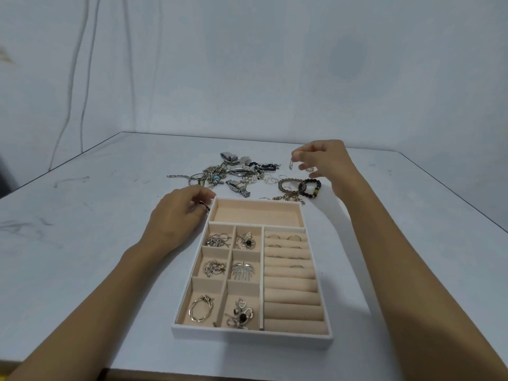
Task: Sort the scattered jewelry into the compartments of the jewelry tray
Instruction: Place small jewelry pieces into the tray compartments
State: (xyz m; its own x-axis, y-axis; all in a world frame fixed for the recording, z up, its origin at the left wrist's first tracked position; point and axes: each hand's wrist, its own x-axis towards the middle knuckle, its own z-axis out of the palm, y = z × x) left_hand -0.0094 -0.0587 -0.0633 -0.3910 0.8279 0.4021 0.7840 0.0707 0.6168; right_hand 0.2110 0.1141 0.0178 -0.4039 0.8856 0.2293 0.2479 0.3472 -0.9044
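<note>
One small silver charm (pixel 292 164) pinched at the fingertips of the right hand (pixel 327 166), dangling with long axis straight down, clear of the counter (pixel 82 229) and just above the right end of the scattered jewelry (pixel 236 171). Just nearer than that hand: a black beaded bracelet (pixel 310 187) touching a brown bracelet (pixel 286 185). Left hand (pixel 178 215) knuckles-up at the far-left corner of the jewelry tray (pixel 253 336), fingers curled under; cannot tell whether holding anything. Tray lying long axis near-to-far, between both forearms. Six small left compartments each holding pieces; ring rolls (pixel 291 287) on the right, rings only in the far rows; long far compartment (pixel 258 214) showing only its lining, just short of the pile. Open counter left and right of the tray, far edge close behind the pile.
</note>
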